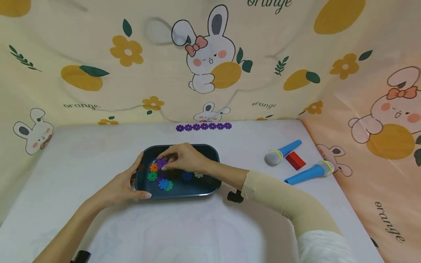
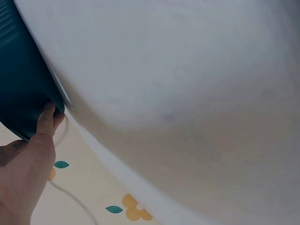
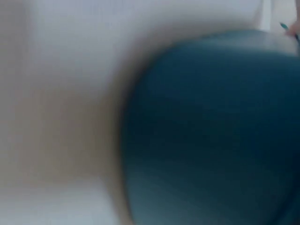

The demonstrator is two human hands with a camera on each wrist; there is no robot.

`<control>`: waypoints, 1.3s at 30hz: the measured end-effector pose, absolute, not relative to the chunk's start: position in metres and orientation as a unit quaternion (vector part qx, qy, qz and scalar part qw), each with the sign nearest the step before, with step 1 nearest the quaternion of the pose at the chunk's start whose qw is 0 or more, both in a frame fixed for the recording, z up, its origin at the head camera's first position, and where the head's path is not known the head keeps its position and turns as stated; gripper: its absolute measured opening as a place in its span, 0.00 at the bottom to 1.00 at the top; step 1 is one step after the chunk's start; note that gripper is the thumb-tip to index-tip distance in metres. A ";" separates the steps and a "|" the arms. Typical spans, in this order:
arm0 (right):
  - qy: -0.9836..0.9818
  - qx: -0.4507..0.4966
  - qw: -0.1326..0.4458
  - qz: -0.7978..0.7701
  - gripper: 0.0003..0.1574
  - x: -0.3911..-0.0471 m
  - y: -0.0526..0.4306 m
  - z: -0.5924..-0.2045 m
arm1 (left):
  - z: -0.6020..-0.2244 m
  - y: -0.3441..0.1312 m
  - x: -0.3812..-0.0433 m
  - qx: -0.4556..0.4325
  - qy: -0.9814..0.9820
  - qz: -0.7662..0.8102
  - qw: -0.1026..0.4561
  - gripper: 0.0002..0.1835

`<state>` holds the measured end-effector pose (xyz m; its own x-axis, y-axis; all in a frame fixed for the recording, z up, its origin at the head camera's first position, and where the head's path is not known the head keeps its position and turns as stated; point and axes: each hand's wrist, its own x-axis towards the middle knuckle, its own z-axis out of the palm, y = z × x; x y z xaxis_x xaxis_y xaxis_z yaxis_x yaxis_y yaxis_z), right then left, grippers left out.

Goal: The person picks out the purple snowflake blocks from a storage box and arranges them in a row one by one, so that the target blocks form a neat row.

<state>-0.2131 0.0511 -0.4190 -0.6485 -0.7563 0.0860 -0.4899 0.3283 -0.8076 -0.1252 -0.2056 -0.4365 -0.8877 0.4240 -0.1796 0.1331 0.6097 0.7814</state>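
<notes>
My left hand [image 1: 120, 188] grips the left end of a dark teal tray [image 1: 205, 188], its thumb along the near rim; the left wrist view shows the fingers at the tray's edge. Reaching in from the right, my right hand [image 1: 189, 157] pinches a purple snowflake disc [image 1: 161, 163] over the tray's left part. Around it in the tray lie an orange disc [image 1: 153, 167], a green disc [image 1: 152, 176] and a blue disc [image 1: 163, 184] overlapping a teal one. Another blue disc [image 1: 187, 176] and a cream disc [image 1: 198, 175] lie beneath the right forearm. The right wrist view is blurred.
Several purple discs [image 1: 204, 126] form a row at the table's back edge. To the right are two blue toy microphones, one farther back [image 1: 284, 150] and one nearer [image 1: 309, 173], with a red block [image 1: 295, 160] between them. Printed cloth [image 1: 158, 73] hangs behind.
</notes>
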 end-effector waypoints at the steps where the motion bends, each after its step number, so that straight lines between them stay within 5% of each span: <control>1: 0.800 -0.383 0.153 -0.436 0.20 -0.215 0.055 -0.416 | -0.436 -0.205 -0.125 0.157 0.880 0.412 0.177 0.68; 15: 0.840 -0.263 0.079 -0.468 0.21 -0.253 0.123 -0.402 | -0.433 -0.203 -0.125 0.154 0.881 0.409 0.179 0.69; 39: 0.788 0.036 -0.060 -0.612 0.23 -0.305 0.208 -0.445 | -0.430 -0.202 -0.126 0.143 0.882 0.406 0.193 0.70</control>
<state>-0.3045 0.2082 -0.4453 -0.9901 0.1309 0.0511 -0.0170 0.2490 -0.9684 -0.1255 -0.2016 -0.4297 -0.8850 0.4084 -0.2236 0.0960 0.6300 0.7706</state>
